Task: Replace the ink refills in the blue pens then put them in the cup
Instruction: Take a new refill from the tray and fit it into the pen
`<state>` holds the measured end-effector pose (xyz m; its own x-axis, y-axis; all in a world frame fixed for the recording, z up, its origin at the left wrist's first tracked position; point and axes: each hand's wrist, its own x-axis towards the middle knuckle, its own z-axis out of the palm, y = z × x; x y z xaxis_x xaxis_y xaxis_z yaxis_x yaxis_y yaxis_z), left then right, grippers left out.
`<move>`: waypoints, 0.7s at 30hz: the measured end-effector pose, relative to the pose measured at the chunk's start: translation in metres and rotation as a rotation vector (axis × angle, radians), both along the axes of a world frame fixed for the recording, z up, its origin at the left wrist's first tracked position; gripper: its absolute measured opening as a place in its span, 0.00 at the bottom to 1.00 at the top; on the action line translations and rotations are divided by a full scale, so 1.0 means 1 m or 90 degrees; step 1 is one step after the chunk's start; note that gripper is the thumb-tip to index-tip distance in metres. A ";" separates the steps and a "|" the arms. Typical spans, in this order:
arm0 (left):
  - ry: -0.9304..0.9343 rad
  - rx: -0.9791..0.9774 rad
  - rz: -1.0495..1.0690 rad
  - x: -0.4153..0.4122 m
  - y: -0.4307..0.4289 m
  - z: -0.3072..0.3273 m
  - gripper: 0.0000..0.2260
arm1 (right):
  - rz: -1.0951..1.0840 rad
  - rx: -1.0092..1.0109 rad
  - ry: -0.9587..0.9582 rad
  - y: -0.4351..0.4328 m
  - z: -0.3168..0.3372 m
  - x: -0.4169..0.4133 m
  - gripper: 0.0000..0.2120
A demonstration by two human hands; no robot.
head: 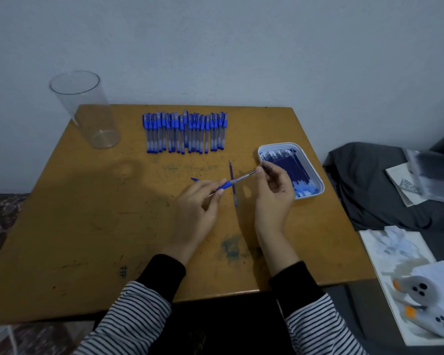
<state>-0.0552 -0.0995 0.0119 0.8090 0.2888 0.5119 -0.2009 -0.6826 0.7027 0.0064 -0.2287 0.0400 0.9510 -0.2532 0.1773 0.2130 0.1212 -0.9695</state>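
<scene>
My left hand grips a blue pen barrel by its blue grip section, above the table's middle. My right hand pinches the far end of a thin refill that sticks out of the barrel. A loose refill lies on the table under the pen, pointing away from me. A small blue pen part lies just left of my left hand. Several capped blue pens lie in a row at the back. The clear cup stands at the back left with nothing in it.
A white tray holding several blue refills sits right of my right hand. The wooden table has ink stains. Off its right edge are dark cloth, papers and two grey devices.
</scene>
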 end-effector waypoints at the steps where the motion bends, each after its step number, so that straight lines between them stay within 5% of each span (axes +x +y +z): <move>1: 0.001 -0.014 0.003 0.000 0.001 -0.001 0.12 | 0.004 -0.010 -0.015 0.000 0.001 -0.002 0.09; 21: -0.032 -0.037 -0.004 0.004 0.003 -0.006 0.13 | 0.083 -0.110 -0.055 0.003 0.005 -0.004 0.09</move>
<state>-0.0515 -0.0970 0.0059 0.7844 0.3136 0.5352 -0.2421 -0.6396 0.7296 0.0022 -0.2255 0.0449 0.9530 -0.0884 0.2899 0.2899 -0.0131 -0.9570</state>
